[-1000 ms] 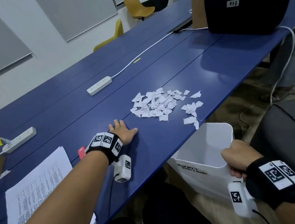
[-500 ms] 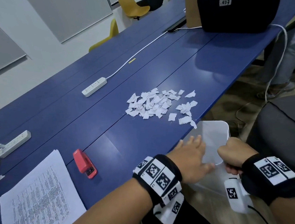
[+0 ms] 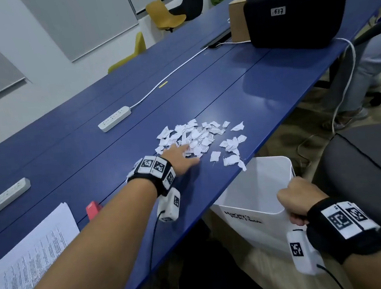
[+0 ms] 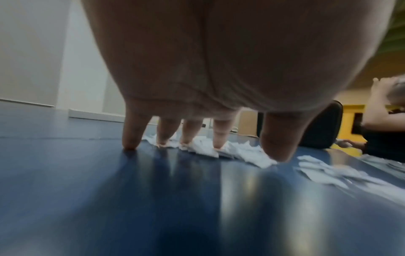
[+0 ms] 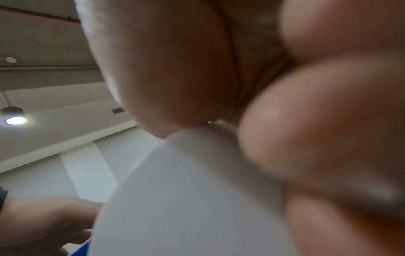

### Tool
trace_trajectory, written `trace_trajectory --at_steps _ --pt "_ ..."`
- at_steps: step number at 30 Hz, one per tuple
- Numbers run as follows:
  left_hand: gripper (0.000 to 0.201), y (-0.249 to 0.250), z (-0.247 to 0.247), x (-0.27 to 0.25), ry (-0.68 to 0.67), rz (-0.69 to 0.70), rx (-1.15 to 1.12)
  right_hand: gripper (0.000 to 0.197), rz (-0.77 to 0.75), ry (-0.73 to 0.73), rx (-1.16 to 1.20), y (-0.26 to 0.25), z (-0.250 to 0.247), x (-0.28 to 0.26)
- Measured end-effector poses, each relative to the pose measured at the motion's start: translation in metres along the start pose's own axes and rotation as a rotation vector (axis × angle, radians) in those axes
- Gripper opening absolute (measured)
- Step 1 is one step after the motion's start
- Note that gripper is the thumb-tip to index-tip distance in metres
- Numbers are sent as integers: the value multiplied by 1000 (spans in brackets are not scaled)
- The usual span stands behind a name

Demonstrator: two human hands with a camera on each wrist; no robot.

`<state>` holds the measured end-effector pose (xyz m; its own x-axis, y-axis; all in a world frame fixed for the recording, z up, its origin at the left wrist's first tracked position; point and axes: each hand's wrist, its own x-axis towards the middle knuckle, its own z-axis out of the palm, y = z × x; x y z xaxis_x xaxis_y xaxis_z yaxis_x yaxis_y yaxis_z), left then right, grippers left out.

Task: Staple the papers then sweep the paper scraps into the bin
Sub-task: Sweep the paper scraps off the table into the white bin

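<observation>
Left hand [image 3: 178, 158] flat, grip wide, fingertips [image 4: 219, 144] planted on the pile's far side, paper scraps [image 3: 198, 139] lying between it and the surface [image 3: 226, 90] near edge, bin [image 3: 255, 207] below, rim clenched in right hand [image 3: 298, 200].

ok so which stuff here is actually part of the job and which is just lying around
Part of the job:
paper scraps
white bin, gripped by the right hand
left hand, fingers touching the scraps
printed papers
red stapler

Just lying about:
two power strips
black case
cardboard box
</observation>
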<state>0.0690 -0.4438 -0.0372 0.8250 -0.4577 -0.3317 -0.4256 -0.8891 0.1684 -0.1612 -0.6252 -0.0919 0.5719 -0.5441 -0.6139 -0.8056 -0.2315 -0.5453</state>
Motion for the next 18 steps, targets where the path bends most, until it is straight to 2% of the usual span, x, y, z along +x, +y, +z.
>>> trace_trajectory --at_steps 3,10,14,16,18 --pt "78 9 17 -16 -54 107 -1 43 7 8 0 -1 -2 1" --pt "63 45 54 -70 -75 424 20 44 8 -14 -16 -4 -2 -3" --pt "53 60 69 -91 0 583 55 41 9 -22 -30 -8 -2 -8" --pt "48 64 74 -96 49 685 23 44 12 -25 -33 -8 -2 -9" --pt "43 64 71 -96 90 724 -42 44 19 -28 -39 -9 -2 -11"
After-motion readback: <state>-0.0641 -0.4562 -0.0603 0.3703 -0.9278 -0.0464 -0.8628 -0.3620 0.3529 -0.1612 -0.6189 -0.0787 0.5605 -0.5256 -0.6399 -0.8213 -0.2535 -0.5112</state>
